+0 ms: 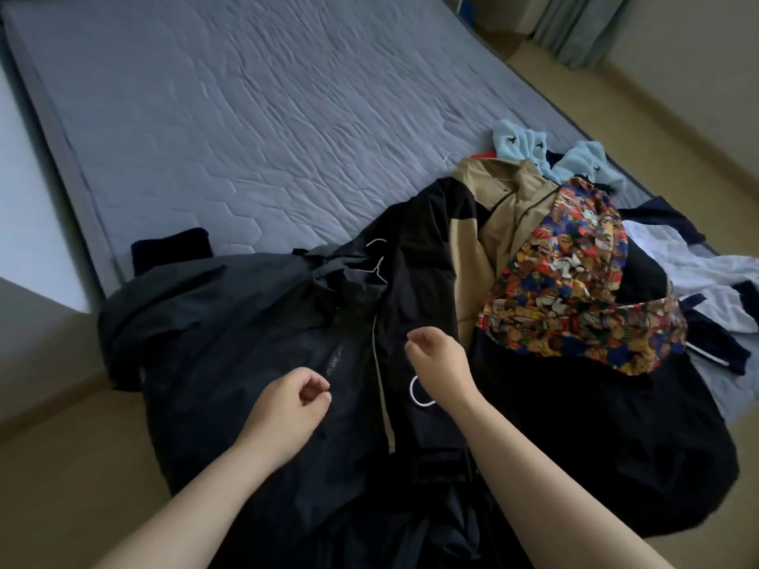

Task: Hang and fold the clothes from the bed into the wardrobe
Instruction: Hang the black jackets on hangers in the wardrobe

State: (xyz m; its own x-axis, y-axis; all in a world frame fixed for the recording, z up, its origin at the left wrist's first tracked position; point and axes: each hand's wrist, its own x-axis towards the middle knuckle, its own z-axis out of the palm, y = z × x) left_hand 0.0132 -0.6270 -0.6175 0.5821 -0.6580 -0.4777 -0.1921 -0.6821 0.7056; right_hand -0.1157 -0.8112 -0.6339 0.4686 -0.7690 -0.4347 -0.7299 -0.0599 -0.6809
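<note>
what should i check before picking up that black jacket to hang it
1. Left hand free: ok, loosely curled, holding nothing.
2. Right hand free: ok, holding nothing.
3. Black jacket within reach: ok, directly under both hands.
4. Hanger present: ok, a wire hook shows at the collar; whether it sits in the shoulders, cannot tell.
5. Jacket free of the pile: not ok, the tan jacket and patterned shirt crowd its right side.
6. Wardrobe open: cannot tell, not in view.

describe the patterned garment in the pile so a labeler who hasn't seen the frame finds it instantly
Start at the grey mattress and go to the clothes heap at its near right corner. The patterned garment lies on top of the heap, right of the tan jacket and below the light blue fleece. It alone carries a dense red, blue and yellow cartoon print.
</note>
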